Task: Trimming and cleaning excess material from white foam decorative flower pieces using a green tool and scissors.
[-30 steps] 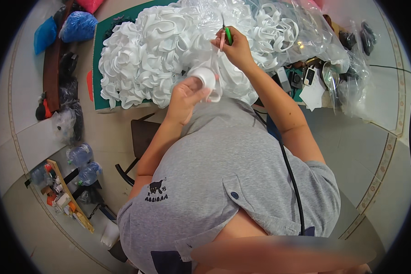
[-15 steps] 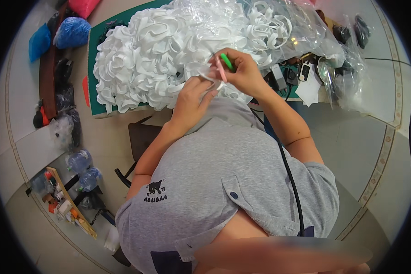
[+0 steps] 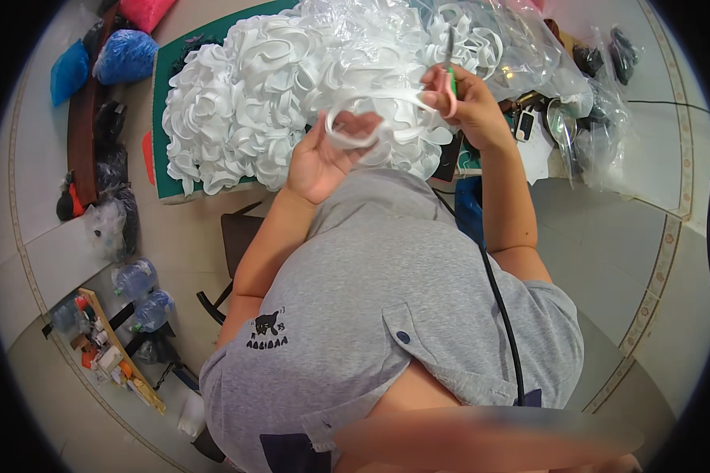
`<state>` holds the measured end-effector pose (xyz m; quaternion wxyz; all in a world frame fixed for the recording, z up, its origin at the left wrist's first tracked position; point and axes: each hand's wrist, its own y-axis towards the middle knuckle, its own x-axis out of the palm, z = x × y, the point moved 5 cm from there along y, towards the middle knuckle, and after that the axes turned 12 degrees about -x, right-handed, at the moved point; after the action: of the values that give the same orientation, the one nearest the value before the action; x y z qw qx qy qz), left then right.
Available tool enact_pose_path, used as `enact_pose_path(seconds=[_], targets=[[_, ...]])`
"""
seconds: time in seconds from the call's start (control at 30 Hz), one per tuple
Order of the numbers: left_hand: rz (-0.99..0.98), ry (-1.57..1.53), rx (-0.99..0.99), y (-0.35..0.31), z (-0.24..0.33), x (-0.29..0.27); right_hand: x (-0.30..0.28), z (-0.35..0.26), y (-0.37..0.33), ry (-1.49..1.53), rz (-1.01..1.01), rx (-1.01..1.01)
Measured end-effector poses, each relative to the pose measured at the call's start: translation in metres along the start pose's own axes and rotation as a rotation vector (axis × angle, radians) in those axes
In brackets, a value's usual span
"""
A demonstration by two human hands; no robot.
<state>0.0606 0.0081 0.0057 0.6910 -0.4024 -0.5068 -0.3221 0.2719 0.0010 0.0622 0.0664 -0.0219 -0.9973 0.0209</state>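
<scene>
Since half a second ago I see my left hand turned palm-up, its grip cradling a looped white foam strip above the bench's white pile, while my right hand has lifted, gripping green-handled scissors, so cutting seems paused.

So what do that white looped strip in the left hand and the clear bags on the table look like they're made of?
The white looped strip held by the left hand looks like soft matte foam or felt: it curls smoothly, holds its loop and shows no shine, though foam versus fabric is unclear. The clear crinkled bags look like thin glossy plastic film, see-through with wrinkles and bright glints.
</scene>
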Motion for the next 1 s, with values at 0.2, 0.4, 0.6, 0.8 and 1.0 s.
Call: enact_pose_path(seconds=[0.2, 0.4, 0.6, 0.8, 1.0], targets=[[0.139, 0.216, 0.092, -0.011, 0.012, 0.001, -0.020, 0.022, -0.007, 0.016, 0.060, 0.048], [0.218, 0.278, 0.130, -0.018, 0.018, -0.006, -0.026, 0.025, -0.005, 0.045, 0.059, 0.056], [0.412, 0.354, 0.380, -0.016, 0.039, -0.013, -0.093, 0.032, 0.040, -0.003, 0.354, -0.597], [0.362, 2.176, 0.176, -0.016, 0.012, -0.061, -0.167, 0.051, 0.029, -1.029, 0.697, -0.317], [0.455, 2.233, 0.289, -0.011, 0.010, -0.080, -0.176, 0.088, -0.019, -1.093, 0.791, -0.089]])
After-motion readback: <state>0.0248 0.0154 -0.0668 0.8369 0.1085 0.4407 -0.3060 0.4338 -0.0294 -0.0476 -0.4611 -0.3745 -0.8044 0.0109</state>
